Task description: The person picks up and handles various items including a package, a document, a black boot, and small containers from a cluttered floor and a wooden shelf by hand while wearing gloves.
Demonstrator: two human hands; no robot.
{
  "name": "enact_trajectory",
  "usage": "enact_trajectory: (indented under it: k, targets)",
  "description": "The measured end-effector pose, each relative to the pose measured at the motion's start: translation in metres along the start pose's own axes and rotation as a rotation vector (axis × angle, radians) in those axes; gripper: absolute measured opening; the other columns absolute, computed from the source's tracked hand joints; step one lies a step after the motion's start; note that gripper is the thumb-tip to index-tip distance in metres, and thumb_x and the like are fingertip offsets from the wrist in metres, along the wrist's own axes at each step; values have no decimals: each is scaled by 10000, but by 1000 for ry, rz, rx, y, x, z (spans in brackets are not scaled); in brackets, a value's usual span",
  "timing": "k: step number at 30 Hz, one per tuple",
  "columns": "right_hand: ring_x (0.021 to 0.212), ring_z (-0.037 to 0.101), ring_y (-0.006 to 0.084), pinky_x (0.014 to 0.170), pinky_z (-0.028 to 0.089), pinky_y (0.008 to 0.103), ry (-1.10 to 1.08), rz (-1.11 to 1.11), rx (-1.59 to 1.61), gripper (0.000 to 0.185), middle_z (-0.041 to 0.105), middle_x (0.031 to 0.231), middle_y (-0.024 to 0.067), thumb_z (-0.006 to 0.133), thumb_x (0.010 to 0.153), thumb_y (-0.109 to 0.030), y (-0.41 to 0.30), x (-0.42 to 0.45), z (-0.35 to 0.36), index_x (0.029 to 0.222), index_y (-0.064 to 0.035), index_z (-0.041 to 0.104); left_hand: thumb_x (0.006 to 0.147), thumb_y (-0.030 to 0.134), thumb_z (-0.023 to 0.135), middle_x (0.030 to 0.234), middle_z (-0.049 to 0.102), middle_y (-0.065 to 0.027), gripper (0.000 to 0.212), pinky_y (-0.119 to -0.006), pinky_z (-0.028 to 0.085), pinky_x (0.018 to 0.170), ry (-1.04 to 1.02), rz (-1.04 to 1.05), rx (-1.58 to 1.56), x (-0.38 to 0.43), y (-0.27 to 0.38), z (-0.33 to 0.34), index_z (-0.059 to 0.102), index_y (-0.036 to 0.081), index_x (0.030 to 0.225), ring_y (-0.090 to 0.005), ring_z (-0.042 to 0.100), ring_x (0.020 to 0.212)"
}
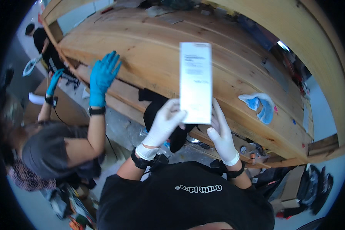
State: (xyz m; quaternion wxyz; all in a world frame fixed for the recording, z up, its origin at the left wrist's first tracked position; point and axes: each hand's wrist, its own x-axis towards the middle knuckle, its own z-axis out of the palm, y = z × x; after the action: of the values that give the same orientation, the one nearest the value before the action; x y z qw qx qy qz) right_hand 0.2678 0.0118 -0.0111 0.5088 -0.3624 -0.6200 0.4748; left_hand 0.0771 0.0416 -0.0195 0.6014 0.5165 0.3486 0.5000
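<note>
A tall white carton or folded sheet (196, 83) with blurred writing stands nearly upright in front of me. My left hand (167, 122), in a white glove, grips its lower left edge with the thumb in front. My right hand (222, 135), also white-gloved, is at its lower right edge. The right thumb stands apart from the front face, and the fingers are partly hidden behind, so their hold is unclear. Beyond my left hand a black cloth item (153, 110) hangs by the shelf edge.
A wooden plank shelf (149, 54) spans the view ahead. On it lies a blue and white cloth piece (260, 106). To the left, a co-worker's blue-gloved hand (102, 79) is raised near the shelf. Another person (44, 43) stands farther back. A cardboard box (290, 184) sits lower right.
</note>
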Motion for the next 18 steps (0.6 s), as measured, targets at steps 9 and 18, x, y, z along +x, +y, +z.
enact_trajectory:
  k: [9, 18]
  targets:
    - [1142, 518, 264, 979, 397, 368, 4, -126, -293, 584, 514, 1265, 166, 580, 873, -207, -34, -15, -22, 1386, -66, 341, 956, 261, 453, 909, 588, -78, 356, -217, 409, 498, 417, 346, 824, 119, 34, -155, 515, -3, 1187, -110, 552, 688]
    - [1181, 502, 251, 1004, 372, 360, 325, -88, -405, 541, 504, 1290, 159, 549, 885, -238, -69, -55, -54, 1344, -2, 387, 953, 358, 444, 1152, 555, -221, 508, -339, 454, 854, 806, 444, 1022, 164, 32, -173, 452, -28, 1283, -299, 573, 1010]
